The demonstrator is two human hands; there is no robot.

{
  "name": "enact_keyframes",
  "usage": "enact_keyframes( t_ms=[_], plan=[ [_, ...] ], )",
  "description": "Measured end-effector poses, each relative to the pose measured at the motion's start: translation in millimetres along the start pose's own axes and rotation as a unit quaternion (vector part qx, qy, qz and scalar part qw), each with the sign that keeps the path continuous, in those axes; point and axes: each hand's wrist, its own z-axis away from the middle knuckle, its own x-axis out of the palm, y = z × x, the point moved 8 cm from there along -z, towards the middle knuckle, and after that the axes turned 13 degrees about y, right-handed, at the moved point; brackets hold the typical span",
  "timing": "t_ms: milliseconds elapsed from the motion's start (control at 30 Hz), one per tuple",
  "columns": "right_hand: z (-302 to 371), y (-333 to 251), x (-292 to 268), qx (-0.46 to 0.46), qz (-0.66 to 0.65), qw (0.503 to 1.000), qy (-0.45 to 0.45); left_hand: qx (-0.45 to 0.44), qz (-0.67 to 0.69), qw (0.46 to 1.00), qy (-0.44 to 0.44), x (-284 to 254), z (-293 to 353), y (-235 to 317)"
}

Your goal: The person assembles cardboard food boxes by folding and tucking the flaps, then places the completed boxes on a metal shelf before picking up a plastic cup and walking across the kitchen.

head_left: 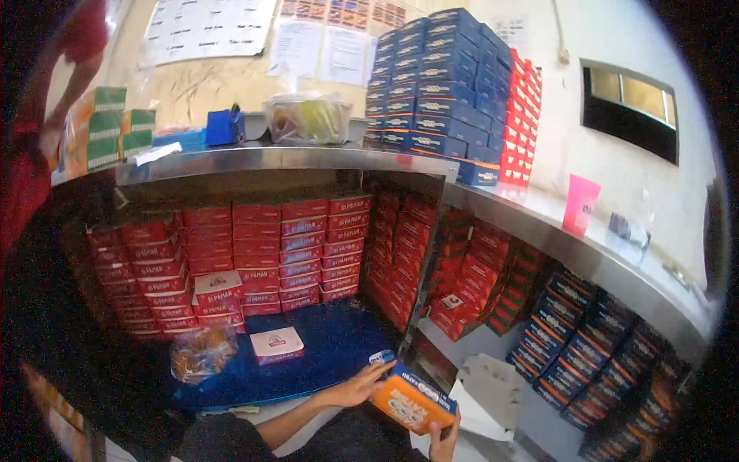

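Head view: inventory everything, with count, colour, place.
Counter: one, silvery, across the middle
Held box: one, orange and blue, between hands
Open carton: one, white, right of held box
Small box: one, white and red, on blue shelf
Plastic bag: one, clear, left of small box
Red boxes: many, dark red, below counter
Blue boxes: many, dark blue, on and below counter
Side boxes: several, green and orange, counter's left end
Wrapped bundle: one, clear and green, on counter
Cup: one, pink, counter's right side
Papers: several, white, wall
Co-worker: one, red clothing, far left
Other items: too unclear to count
Left hand, right hand: one each, bare, on held box
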Motion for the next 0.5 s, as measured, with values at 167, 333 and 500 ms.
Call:
enact_keyframes(
  t_ms=[167,333,500],
  plan=[
    [-10,107,-17,0.049,0.001,0.995,0.087,-0.066,0.049,0.995,0.062,40,7,-41],
    [25,43,3,0.006,-0.019,0.983,0.184,0.002,0.053,0.98,0.191,57,-7,-11],
    [51,41,5,0.059,-0.009,0.989,0.137,0.028,0.031,0.999,0.002,66,12,-41]
  ],
)
